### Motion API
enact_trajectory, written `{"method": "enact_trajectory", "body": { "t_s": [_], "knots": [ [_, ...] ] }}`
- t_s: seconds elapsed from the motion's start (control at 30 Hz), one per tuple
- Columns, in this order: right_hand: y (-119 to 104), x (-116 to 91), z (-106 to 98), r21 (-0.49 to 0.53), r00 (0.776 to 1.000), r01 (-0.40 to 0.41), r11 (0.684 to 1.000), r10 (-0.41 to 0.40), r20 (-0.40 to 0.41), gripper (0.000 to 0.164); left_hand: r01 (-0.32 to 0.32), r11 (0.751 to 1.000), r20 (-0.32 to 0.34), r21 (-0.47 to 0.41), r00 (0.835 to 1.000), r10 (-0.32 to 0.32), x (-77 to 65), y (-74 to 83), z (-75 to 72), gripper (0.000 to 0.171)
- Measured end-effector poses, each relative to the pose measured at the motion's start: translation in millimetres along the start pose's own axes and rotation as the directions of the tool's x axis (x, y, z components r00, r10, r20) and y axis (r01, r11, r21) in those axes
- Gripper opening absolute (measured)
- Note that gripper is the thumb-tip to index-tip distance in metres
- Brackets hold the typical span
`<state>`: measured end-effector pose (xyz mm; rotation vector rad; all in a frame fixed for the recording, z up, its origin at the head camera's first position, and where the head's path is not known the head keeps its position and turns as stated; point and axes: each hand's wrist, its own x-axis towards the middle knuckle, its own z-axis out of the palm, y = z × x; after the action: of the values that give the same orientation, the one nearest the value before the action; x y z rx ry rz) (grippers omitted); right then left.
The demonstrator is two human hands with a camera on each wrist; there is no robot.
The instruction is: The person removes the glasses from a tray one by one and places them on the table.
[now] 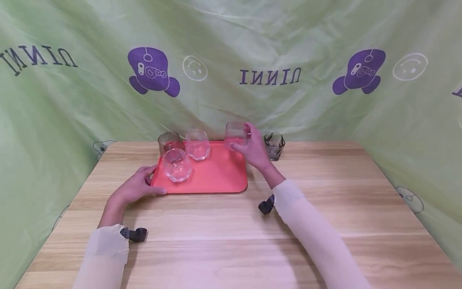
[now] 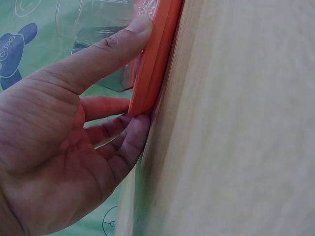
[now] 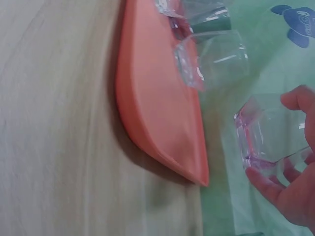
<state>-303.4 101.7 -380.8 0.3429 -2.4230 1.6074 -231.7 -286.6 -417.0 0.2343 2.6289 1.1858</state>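
While the left hand (image 1: 138, 185) pinches the red tray (image 1: 220, 174) by its near left corner, a brown-tinted glass (image 1: 169, 140) and two clear glasses (image 1: 177, 167) stand on it; the right hand (image 1: 255, 149), fingers curled, holds a clear tumbler (image 1: 234, 134) above its far right; a smoky glass (image 1: 274, 147) stands on the counter (image 1: 325, 172).

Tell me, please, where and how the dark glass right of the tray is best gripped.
I'd probably grip the dark glass around its side walls, coming from the right: it stands upright, its right side unobstructed, while the red tray and right hand are on its left.
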Motion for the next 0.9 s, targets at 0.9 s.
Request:
{"method": "enact_trajectory", "body": {
  "t_s": [0.9],
  "knots": [
    [7.9, -1.8, -94.0, -0.061, 0.981, -0.126, 0.99, 0.116, -0.154, 0.087, 0.007, 1.0, -0.004, 0.014, 1.0, -0.007, -1.9, -1.5, 0.3, 0.106]
  ]
}}
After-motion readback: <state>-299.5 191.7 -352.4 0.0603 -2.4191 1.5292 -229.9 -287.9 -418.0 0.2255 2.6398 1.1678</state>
